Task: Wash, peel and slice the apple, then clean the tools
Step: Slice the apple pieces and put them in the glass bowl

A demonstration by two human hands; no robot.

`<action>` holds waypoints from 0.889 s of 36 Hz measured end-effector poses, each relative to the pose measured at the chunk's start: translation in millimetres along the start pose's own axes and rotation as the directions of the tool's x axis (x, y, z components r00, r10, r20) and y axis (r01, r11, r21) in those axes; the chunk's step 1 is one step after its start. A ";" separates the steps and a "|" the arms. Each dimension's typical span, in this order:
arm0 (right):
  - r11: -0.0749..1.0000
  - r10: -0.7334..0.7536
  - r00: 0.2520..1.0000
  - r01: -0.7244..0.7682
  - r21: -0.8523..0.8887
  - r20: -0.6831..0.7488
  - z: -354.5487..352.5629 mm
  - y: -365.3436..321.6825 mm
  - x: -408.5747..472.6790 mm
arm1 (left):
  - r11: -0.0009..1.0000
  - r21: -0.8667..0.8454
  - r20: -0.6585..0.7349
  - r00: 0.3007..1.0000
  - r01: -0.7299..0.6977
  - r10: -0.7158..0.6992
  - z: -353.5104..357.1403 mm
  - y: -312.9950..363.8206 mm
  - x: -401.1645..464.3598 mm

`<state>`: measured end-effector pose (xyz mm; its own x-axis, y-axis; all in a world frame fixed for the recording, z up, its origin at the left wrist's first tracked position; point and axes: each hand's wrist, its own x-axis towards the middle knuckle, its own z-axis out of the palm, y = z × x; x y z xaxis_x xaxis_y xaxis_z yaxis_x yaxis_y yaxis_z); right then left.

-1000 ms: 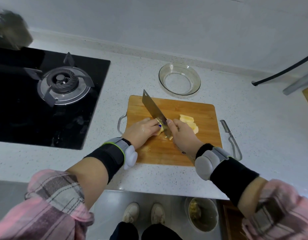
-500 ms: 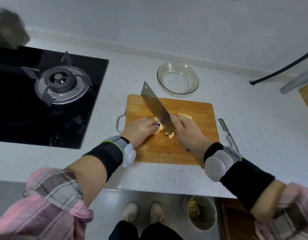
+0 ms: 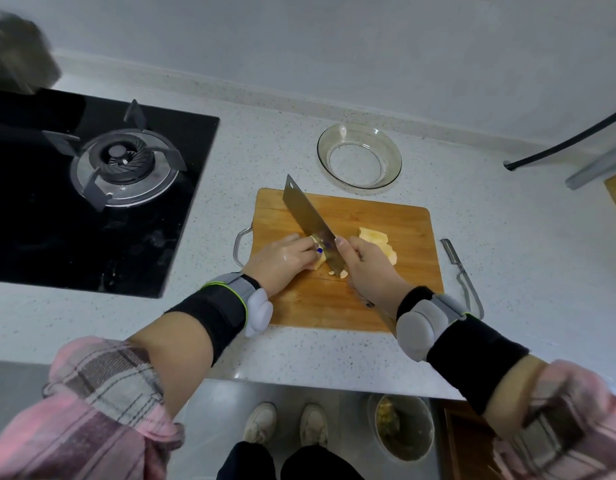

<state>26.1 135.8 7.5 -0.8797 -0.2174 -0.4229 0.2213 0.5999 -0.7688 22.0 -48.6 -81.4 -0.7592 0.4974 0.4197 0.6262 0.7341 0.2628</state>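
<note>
A clear glass bowl (image 3: pixel 359 160) stands on the speckled worktop (image 3: pixel 507 237) just behind the wooden cutting board (image 3: pixel 396 268); nothing can be seen inside it. On the floor below the worktop edge sits a round bin (image 3: pixel 402 429) holding yellowish scraps, too blurred to identify.

On the board, the left hand (image 3: pixel 282 259) presses a peeled apple piece (image 3: pixel 318 252) down, its fingers (image 3: pixel 305 244) curled together over the top with a blue-painted nail against the blade. The right hand (image 3: pixel 367 268) is wrapped tight round the handle of a cleaver (image 3: pixel 308 220), forefinger along the blade's side. A pile of cut apple slices (image 3: pixel 377 245) lies on the board just right of the right hand, partly hidden by it. A metal peeler (image 3: pixel 460 271) lies on the worktop beside the board's right edge.

Compared with half a second ago, the cleaver has come down: its blade then stood raised and tilted above the piece, and now it sits low, its edge in the apple piece near the board. The slices behind the right hand show more fully than before. The left hand keeps the same hold.

No brand, label or writing can be read anywhere.
</note>
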 end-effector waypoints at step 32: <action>0.999 -0.026 0.998 0.024 -0.036 -0.050 -15.0 -13.1 -17.0 | 1.000 0.010 0.021 1.000 -0.019 0.018 -7.5 4.8 0.8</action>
<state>31.8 143.2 31.9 -0.9050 -0.1942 -0.3784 0.1850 0.6215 -0.7613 25.7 -48.1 -73.3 -0.7512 0.5207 0.4058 0.6384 0.7293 0.2460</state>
